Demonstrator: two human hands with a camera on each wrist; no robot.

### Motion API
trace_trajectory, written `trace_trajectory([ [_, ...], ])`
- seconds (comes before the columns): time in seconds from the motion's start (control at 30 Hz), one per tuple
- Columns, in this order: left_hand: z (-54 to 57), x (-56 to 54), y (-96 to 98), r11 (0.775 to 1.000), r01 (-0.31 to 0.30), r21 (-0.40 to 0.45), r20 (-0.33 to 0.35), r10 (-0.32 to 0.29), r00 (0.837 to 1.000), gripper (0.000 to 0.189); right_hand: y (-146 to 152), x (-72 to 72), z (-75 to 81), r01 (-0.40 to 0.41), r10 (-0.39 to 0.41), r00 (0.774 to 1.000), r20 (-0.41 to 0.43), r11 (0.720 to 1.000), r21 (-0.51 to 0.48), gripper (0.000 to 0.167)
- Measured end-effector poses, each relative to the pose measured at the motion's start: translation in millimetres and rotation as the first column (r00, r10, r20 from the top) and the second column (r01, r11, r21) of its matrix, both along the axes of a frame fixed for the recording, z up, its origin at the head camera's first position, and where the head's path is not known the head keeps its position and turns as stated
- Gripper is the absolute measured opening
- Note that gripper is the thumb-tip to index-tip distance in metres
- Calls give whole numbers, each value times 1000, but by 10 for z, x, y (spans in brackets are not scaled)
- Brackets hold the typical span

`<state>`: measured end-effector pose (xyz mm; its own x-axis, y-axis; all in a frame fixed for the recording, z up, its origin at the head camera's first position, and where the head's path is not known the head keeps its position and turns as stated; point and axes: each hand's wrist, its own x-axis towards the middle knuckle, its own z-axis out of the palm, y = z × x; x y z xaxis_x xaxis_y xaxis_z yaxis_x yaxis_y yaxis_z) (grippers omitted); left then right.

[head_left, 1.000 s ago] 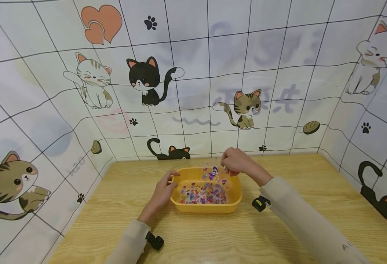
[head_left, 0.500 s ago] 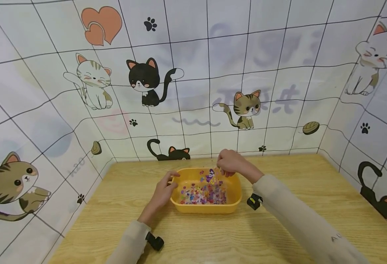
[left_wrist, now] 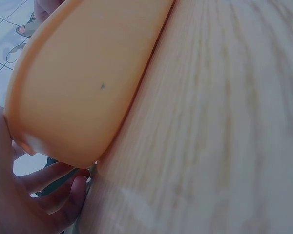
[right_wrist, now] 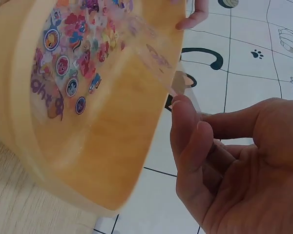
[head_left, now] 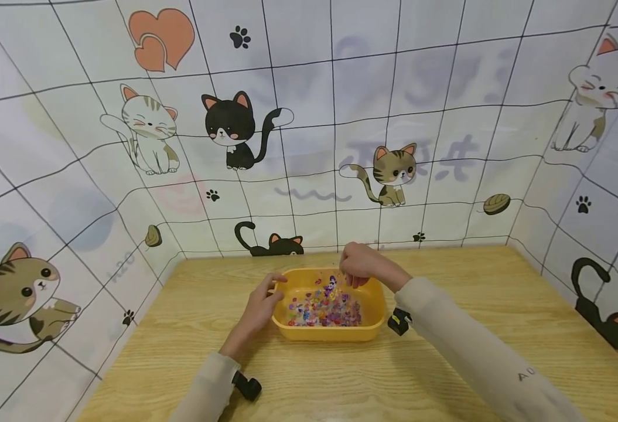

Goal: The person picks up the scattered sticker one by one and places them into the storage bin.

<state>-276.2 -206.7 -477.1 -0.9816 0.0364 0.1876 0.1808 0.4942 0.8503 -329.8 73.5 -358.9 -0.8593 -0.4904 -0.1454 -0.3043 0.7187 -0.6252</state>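
A yellow plastic basin [head_left: 327, 333] stands on the wooden table, with many small colourful cartoon stickers on clear film at its bottom. My left hand [head_left: 260, 302] grips the basin's left end, its fingers at the rim; the left wrist view shows the fingers [left_wrist: 58, 178] bent against the outer wall. Over the back right of the basin, my right hand [head_left: 360, 265] pinches the edge of a clear sticker sheet [head_left: 331, 287]. In the right wrist view that sheet [right_wrist: 154, 56] slants from the fingertips down into the basin. Where its lower end lies among the other stickers cannot be told.
The light wood table [head_left: 193, 328] extends around the basin. Behind it and at both sides stand white walls [head_left: 309, 146] with a grid and cartoon cats. Each sleeve cuff carries a small black camera, such as the right one [head_left: 399, 322].
My right hand has moved left and slightly down over the basin, carrying the sticker sheet with it. The left hand and the basin have stayed in place.
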Motion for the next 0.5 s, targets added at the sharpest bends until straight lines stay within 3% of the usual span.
trace_trajectory([
  [0.5, 8, -3, 3, 1000, 6, 6, -2, -6, 1000, 30, -87, 15, -22, 34, -34, 996, 83, 999, 6, 30],
])
